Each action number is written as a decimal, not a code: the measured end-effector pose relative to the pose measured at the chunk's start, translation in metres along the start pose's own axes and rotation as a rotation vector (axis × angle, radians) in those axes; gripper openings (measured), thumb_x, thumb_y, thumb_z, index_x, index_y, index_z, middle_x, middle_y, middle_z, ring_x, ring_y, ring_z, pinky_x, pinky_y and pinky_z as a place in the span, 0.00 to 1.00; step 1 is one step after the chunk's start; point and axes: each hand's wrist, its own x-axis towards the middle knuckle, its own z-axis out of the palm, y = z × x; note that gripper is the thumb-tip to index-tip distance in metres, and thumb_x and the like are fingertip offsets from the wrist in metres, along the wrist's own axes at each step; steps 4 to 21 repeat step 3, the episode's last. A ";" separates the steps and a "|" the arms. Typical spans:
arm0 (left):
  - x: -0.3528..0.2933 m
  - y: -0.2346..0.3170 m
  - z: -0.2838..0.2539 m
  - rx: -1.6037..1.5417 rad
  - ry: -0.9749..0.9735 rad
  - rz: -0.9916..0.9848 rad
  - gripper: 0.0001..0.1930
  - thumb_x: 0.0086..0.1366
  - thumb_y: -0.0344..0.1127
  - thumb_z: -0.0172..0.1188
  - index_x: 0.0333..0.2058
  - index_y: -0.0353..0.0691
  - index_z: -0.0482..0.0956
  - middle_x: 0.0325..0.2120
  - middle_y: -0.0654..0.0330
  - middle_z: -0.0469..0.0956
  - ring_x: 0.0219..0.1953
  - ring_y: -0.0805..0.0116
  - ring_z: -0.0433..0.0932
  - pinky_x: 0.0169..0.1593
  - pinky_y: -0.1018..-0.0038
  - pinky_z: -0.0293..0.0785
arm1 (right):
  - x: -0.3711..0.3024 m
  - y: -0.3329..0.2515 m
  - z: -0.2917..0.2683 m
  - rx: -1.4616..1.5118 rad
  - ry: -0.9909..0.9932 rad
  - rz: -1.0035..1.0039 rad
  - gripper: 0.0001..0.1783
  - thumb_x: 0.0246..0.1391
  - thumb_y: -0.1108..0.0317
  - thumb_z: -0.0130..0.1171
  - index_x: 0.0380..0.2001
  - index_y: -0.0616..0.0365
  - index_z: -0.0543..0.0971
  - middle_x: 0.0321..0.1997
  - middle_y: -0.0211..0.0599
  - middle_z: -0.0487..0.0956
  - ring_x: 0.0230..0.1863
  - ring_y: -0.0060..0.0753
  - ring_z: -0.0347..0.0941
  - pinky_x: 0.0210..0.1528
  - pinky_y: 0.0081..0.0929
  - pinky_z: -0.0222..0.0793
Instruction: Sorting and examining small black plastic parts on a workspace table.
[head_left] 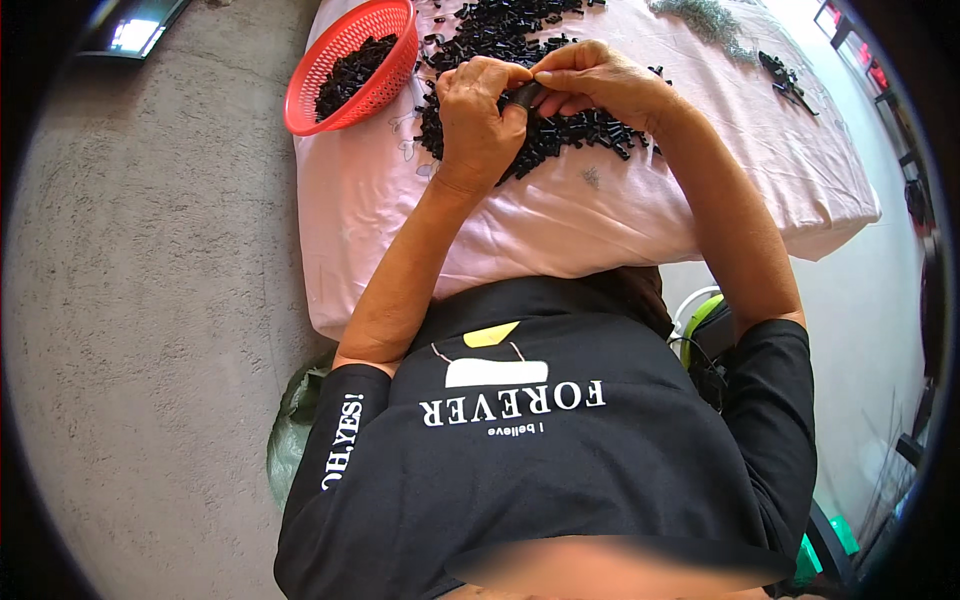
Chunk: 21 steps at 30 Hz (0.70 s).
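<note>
Both hands were up over the pile (pixel 560 135) of black bits on the pink cloth (pixel 520 230). Left hand (pixel 482 115) and right hand (pixel 598 82) pinched one small black piece (pixel 527 95) between them, fingertips meeting at its upper end. Its long axis ran diagonally, lower-left to upper-right, mostly hidden. Red basket (pixel 345 110) with more bits sat left of the hands.
</note>
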 end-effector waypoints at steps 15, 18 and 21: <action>0.000 -0.003 0.002 -0.036 -0.015 -0.056 0.13 0.47 0.22 0.59 0.34 0.42 0.80 0.30 0.60 0.79 0.36 0.63 0.78 0.49 0.67 0.66 | 0.002 0.002 -0.005 -0.097 0.088 0.022 0.18 0.59 0.59 0.60 0.46 0.60 0.78 0.37 0.31 0.82 0.34 0.18 0.79 0.40 0.14 0.76; 0.000 -0.003 0.002 -0.036 -0.015 -0.056 0.13 0.47 0.22 0.59 0.34 0.42 0.80 0.30 0.60 0.79 0.36 0.63 0.78 0.49 0.67 0.66 | 0.002 0.002 -0.005 -0.097 0.088 0.022 0.18 0.59 0.59 0.60 0.46 0.60 0.78 0.37 0.31 0.82 0.34 0.18 0.79 0.40 0.14 0.76; 0.000 -0.003 0.002 -0.036 -0.015 -0.056 0.13 0.47 0.22 0.59 0.34 0.42 0.80 0.30 0.60 0.79 0.36 0.63 0.78 0.49 0.67 0.66 | 0.002 0.002 -0.005 -0.097 0.088 0.022 0.18 0.59 0.59 0.60 0.46 0.60 0.78 0.37 0.31 0.82 0.34 0.18 0.79 0.40 0.14 0.76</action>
